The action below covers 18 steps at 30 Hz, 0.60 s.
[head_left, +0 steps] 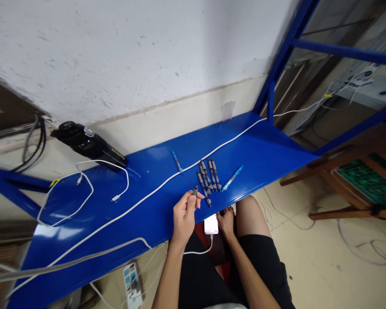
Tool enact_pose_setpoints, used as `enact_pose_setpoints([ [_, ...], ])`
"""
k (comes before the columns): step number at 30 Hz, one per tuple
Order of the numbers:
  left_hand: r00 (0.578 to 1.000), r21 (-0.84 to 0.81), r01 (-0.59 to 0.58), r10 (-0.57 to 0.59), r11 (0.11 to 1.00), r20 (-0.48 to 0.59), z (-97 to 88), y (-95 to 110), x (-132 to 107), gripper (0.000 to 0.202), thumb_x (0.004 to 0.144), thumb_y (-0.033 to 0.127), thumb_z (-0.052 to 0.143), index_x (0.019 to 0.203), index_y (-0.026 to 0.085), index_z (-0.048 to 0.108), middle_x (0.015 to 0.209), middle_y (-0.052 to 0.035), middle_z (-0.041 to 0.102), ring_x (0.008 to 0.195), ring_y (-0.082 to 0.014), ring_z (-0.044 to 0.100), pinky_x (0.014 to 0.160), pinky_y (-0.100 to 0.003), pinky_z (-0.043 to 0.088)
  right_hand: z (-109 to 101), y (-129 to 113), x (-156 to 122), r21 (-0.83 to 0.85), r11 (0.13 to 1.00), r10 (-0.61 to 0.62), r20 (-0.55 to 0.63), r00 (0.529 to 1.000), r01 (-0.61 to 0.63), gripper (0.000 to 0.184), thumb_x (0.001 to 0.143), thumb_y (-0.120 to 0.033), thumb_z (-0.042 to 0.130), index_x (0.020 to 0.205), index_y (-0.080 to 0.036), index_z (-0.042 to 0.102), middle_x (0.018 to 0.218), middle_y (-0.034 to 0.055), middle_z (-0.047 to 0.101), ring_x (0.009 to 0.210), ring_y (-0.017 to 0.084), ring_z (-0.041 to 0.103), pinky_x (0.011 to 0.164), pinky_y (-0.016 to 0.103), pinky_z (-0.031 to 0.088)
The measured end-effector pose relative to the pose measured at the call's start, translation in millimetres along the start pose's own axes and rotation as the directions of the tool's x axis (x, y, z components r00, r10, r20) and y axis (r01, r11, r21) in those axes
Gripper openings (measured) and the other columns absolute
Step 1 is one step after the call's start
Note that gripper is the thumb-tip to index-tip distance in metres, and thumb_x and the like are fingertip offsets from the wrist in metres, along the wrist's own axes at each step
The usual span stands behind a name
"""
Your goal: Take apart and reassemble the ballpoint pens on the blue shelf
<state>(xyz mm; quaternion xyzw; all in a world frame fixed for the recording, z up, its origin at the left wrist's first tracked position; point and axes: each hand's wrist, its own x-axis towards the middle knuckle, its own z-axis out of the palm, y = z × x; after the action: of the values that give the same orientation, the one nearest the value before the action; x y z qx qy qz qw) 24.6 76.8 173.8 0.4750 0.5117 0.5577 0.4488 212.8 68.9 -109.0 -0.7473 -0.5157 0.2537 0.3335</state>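
My left hand is closed on a dark grey pen, held above the front edge of the blue table. Below that edge, my right hand has its fingers curled around something dark and small, mostly hidden. Several grey pens lie side by side on the table just beyond my hands. To their right rests a light blue pen, and another blue pen lies farther back on the left, touching a white cable. Between my hands, a phone with a lit screen sits near my lap.
A long white cable runs across the table. At the left stand a black bottle and a looped charging cable. A power strip is on the floor. A wooden chair stands to the right, a wall behind.
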Motion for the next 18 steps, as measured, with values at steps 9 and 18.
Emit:
enact_pose_setpoints([
  [9, 1.0, -0.008, -0.019, 0.019, 1.0, 0.02, 0.0, -2.0, -0.1, 0.046, 0.113, 0.053, 0.051, 0.116, 0.018, 0.08, 0.076, -0.0006, 0.053, 0.07, -0.0148, 0.048, 0.068, -0.029, 0.04, -1.7, 0.8, -1.2, -0.039, 0.998, -0.037, 0.017, 0.999, 0.038, 0.028, 0.09, -0.041, 0.062, 0.089, -0.016, 0.077, 0.099, 0.0165, 0.071, 0.094, 0.032, 0.068, 0.092, 0.044, 0.057],
  [18, 0.998, -0.256, 0.041, -0.049, 0.966, -0.026, 3.0, -11.4, 2.8, 0.032, 0.108, 0.053, 0.063, 0.111, 0.021, 0.065, 0.075, 0.0039, 0.05, 0.064, -0.011, 0.043, 0.059, -0.022, 0.037, -25.8, -11.2, -17.0, -0.154, 0.966, -0.185, 0.153, 0.971, 0.208, 0.034, 0.099, -0.028, 0.056, 0.122, -0.017, 0.079, 0.112, 0.0158, 0.067, 0.101, 0.031, 0.067, 0.093, 0.043, 0.057],
])
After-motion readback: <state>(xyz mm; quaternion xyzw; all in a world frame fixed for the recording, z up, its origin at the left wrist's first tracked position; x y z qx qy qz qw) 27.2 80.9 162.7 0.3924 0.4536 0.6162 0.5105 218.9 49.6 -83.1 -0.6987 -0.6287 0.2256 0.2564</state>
